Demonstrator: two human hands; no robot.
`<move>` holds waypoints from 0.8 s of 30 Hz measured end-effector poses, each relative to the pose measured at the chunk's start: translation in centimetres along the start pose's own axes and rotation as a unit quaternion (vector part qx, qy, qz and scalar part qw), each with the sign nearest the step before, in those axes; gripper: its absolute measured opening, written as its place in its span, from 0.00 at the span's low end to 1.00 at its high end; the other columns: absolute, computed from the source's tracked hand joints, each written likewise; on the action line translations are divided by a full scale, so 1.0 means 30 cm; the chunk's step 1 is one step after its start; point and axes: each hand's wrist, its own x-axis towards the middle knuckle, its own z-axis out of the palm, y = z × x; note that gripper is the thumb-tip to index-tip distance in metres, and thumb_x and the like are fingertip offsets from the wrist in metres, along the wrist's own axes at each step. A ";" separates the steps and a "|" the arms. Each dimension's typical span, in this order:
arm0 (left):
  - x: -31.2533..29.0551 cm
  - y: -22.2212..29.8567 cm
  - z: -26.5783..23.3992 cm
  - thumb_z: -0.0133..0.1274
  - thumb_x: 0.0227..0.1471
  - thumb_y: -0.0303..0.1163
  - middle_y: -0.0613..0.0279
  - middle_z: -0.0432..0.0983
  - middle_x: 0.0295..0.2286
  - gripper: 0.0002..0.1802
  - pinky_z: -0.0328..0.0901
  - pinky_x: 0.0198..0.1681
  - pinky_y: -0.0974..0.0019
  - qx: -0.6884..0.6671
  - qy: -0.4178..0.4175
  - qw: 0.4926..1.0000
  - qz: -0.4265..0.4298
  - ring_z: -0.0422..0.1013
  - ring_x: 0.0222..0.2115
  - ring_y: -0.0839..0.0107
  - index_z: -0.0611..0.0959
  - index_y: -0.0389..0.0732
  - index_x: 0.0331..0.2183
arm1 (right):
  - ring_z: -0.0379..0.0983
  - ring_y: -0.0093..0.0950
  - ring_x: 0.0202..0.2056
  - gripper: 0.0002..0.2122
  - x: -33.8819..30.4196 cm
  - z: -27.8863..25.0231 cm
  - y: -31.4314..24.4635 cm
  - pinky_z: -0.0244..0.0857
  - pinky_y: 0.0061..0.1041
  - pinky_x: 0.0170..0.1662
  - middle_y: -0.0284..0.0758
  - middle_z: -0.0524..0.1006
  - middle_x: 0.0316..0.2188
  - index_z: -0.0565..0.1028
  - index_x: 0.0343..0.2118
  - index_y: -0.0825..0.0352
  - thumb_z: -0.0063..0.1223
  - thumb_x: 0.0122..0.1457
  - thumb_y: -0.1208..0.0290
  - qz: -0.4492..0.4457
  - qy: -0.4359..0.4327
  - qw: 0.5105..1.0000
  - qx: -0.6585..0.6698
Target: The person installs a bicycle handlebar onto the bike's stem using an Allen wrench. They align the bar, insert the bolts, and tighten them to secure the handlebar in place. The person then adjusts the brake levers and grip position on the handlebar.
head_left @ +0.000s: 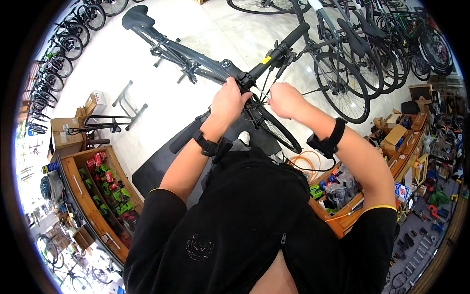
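A dark grey bicycle (208, 73) stands in front of me, its saddle at the far left and its front wheel (279, 130) near my feet. Its black handlebar (262, 67), with a yellow label, slants up to the right. My left hand (227, 102) is closed around the bar beside the stem, thumb pointing right. Just right of the stem, my right hand (286, 100) is curled into a fist. A thin metal tool (263, 93) runs from it toward the stem; its exact kind and its tip are hard to make out. Brake cables pass between the hands.
A black mat (156, 169) lies under the bicycle. Several bicycles (342, 73) stand at the right, more along the far left. An open drawer (105, 181) of packaged parts is at left; a cluttered wooden workbench (399, 142) at right. An orange hose (307, 164) coils near my feet.
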 end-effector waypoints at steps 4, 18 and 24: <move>-0.001 -0.001 0.003 0.60 0.48 0.41 0.36 0.74 0.30 0.26 0.67 0.35 0.51 0.003 -0.002 1.000 -0.003 0.72 0.33 0.42 0.68 0.29 0.35 | 0.78 0.38 0.28 0.07 -0.071 0.088 -0.014 0.72 0.34 0.33 0.44 0.79 0.25 0.74 0.27 0.71 0.48 0.51 0.72 -0.063 0.205 0.959 -0.187; 0.002 0.003 -0.004 0.59 0.48 0.43 0.37 0.74 0.31 0.27 0.68 0.37 0.51 0.016 -0.014 1.000 -0.013 0.73 0.34 0.43 0.68 0.29 0.35 | 0.56 0.16 0.13 0.09 -0.014 0.081 0.092 0.50 0.19 0.17 0.25 0.63 0.14 0.70 0.24 0.67 0.46 0.58 0.68 0.118 -0.058 0.800 0.585; 0.003 -0.004 0.012 0.60 0.48 0.42 0.36 0.74 0.30 0.27 0.67 0.34 0.51 0.015 0.008 1.000 0.004 0.73 0.33 0.42 0.68 0.29 0.35 | 0.54 0.17 0.13 0.09 -0.033 0.121 0.088 0.49 0.20 0.16 0.24 0.61 0.13 0.68 0.25 0.67 0.44 0.60 0.69 0.107 -0.070 0.769 0.626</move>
